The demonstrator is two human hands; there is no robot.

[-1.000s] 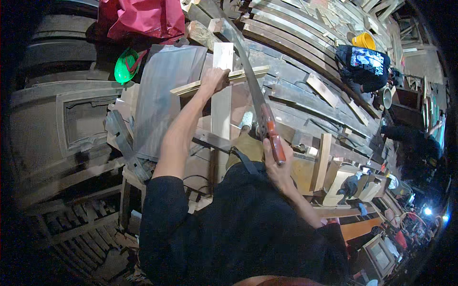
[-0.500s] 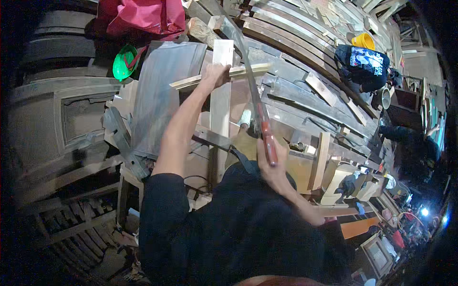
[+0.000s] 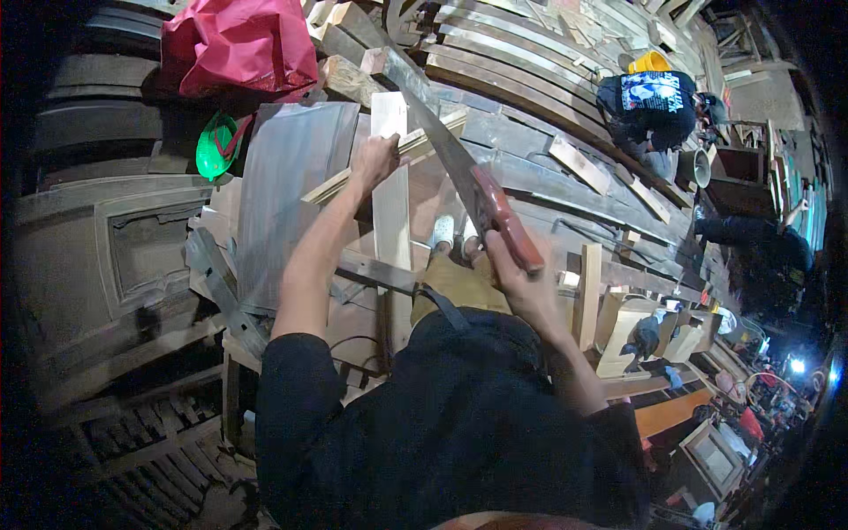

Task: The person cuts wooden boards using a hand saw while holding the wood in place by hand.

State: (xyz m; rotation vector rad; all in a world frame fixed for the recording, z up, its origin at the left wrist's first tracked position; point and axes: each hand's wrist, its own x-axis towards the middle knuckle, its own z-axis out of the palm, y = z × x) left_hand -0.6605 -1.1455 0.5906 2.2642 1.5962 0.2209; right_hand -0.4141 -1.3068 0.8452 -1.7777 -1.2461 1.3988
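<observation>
My right hand (image 3: 523, 281) is closed round the red-brown handle (image 3: 508, 221) of a handsaw. Its long metal blade (image 3: 449, 148) slants up and away to the left, in front of the right end of a narrow wooden strip (image 3: 442, 132). Whether the teeth touch the wood cannot be made out. My left hand (image 3: 377, 161) is closed on the strip where it crosses a pale upright-looking board (image 3: 389, 221). The board runs from beyond that hand back toward my waist. My fingers partly hide the crossing.
A grey sheet-like panel (image 3: 296, 194) lies left of the board, near a green bowl-shaped item (image 3: 215, 150) and a pink bag (image 3: 238, 49). Timber beams (image 3: 521, 84) lie beyond. On the right, a person in dark clothes (image 3: 649, 110) bends near a yellow bucket (image 3: 651, 62).
The saw has turned, its flat side showing more and its blade leaning farther left. My left hand stays on the strip, which slants more steeply. The whole view has shifted slightly.
</observation>
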